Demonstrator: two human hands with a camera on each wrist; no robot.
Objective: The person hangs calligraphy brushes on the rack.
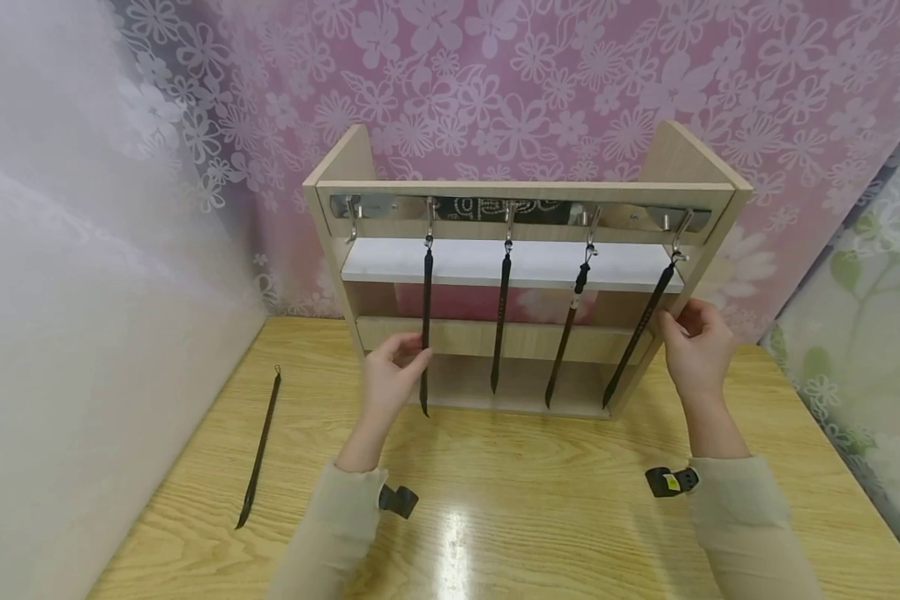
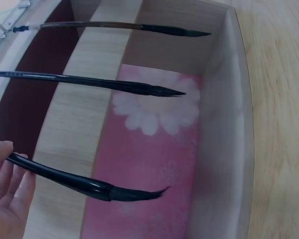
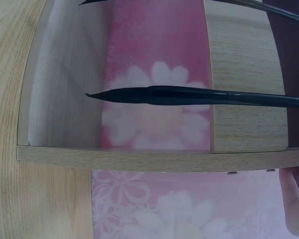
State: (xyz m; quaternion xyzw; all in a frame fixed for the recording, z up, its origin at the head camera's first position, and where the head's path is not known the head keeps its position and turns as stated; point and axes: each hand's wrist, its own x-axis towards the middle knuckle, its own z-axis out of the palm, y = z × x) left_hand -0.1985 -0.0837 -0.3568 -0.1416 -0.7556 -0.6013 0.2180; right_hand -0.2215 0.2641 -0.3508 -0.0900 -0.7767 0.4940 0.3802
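Note:
A small wooden shelf unit (image 1: 450, 335) has a metal hook rail (image 1: 630, 217) along its upper front. My left hand (image 1: 392, 373) pinches the handle of a dark writing brush (image 1: 427, 292) that hangs by its loop from the second hook from the left. Its bristle tip (image 2: 134, 194) curves below my fingers in the left wrist view. At the opposite side, my right hand (image 1: 699, 348) grips the edge of the unit's right side panel (image 1: 708, 250). Beside that hand hangs the rightmost brush (image 1: 641, 329). Two more brushes, a black one (image 1: 501, 321) and a brown one (image 1: 566, 333), hang between.
Another brush (image 1: 261, 450) lies on the wooden table (image 1: 525, 508), left of the unit, near the pale wall (image 1: 105, 275). The leftmost hook (image 1: 353, 221) carries no brush. Behind stands a pink floral backdrop (image 1: 495, 92).

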